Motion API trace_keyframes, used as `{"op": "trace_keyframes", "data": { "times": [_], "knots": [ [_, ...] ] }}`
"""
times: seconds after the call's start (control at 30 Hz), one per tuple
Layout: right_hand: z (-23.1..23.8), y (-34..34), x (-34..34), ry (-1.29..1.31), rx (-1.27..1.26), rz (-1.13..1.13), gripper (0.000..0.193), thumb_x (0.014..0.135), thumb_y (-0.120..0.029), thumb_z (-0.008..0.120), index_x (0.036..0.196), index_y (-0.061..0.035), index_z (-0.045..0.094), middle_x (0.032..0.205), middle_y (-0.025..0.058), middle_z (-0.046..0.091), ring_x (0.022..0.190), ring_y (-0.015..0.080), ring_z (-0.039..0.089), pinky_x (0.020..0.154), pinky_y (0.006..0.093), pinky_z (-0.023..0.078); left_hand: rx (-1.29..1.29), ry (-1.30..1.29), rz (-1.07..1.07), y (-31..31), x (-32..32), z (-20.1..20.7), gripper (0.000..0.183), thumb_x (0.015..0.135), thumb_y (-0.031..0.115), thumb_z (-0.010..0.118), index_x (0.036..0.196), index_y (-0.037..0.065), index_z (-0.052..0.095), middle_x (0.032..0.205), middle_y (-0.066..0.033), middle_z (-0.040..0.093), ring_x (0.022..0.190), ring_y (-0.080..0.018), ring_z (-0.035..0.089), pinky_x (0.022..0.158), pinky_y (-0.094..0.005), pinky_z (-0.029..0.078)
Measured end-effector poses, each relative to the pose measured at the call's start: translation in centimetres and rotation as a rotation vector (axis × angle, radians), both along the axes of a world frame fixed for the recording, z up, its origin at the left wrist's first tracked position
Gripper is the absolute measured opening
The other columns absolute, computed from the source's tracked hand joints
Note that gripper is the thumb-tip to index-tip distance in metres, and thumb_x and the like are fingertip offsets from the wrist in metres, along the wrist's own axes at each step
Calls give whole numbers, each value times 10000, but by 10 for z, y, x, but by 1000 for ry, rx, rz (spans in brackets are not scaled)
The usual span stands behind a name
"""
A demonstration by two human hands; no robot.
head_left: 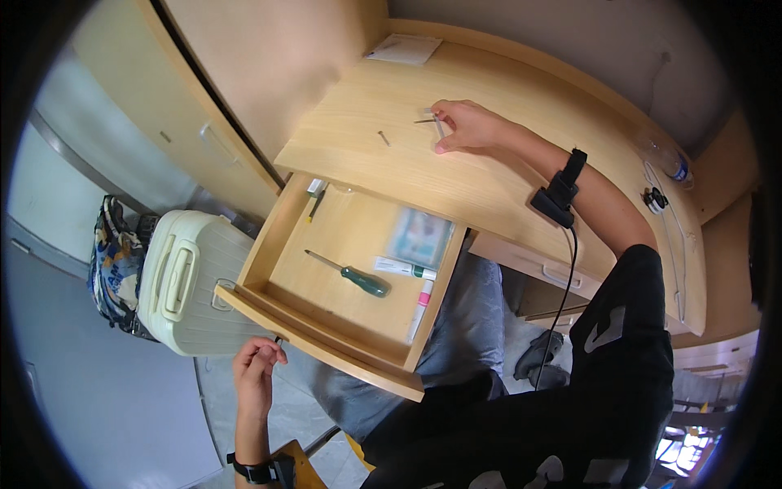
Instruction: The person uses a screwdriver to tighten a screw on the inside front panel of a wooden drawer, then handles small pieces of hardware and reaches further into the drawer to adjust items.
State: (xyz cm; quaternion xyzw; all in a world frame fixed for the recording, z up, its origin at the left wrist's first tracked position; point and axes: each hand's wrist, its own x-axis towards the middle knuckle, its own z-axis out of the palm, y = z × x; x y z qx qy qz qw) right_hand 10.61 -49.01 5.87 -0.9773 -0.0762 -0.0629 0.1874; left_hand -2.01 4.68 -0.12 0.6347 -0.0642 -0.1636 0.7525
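The drawer (326, 269) stands pulled out from under the front edge of the bench (489, 187), and the work looks partway through. The left hand (257, 375) sits just below the drawer's front panel, near its left corner, fingers (273, 350) pressed together on a small dark piece that looks like a screw; it is too small to tell for sure. The right hand (464, 126) rests on the bench top toward the back edge, its fingers loosely curled over a small pale piece (436, 122), touching it; whether they pinch it I cannot tell. A loose screw (384, 138) lies on the bench to the left of that hand, apart from it, and another small dark piece (423, 121) lies just beside the fingertips.

Inside the drawer a green-handled screwdriver (350, 275) lies untouched, near a clear packet (419, 236) and two pens (411, 285). Judging by the loose parts and the idle tool, fitting or fastening is not finished.
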Motion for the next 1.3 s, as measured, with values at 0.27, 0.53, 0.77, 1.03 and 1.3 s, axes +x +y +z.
{"op": "trace_keyframes", "data": {
  "times": [0.27,0.53,0.77,1.03,1.3],
  "knots": [
    [4,68,46,190,99,67,749,685,-236,850,1272,70,501,901,132,633,828,228,617,738,322,499,64,-9,1,8,3,0,135,912,90,533,925,-20,610,807,-91,616,785,-172,580,773,-292,444],
    [-11,121,87,293,523,110,554,709,-56,744,1218,42,547,1034,99,610,968,178,583,862,281,478,95,-14,-33,10,4,7,130,923,78,539,920,-7,637,796,-68,635,793,-148,588,767,-282,452],
    [-20,141,131,266,305,223,365,719,-163,674,1046,-4,635,1019,120,667,952,231,621,852,320,488,101,-42,-48,14,4,12,132,936,87,544,931,-5,639,806,-56,643,796,-130,588,766,-269,454],
    [-20,124,164,84,106,123,260,699,-126,625,928,-5,643,945,192,672,863,286,647,740,374,507,141,-59,-60,14,3,16,117,924,93,561,912,-1,630,791,-62,636,787,-150,594,759,-282,455],
    [-13,95,168,32,-33,148,253,741,-70,566,959,54,596,927,169,637,806,295,632,722,350,511,125,-44,-117,13,7,16,116,936,93,572,915,-3,634,804,-56,642,798,-136,603,755,-275,475]
  ]
}}
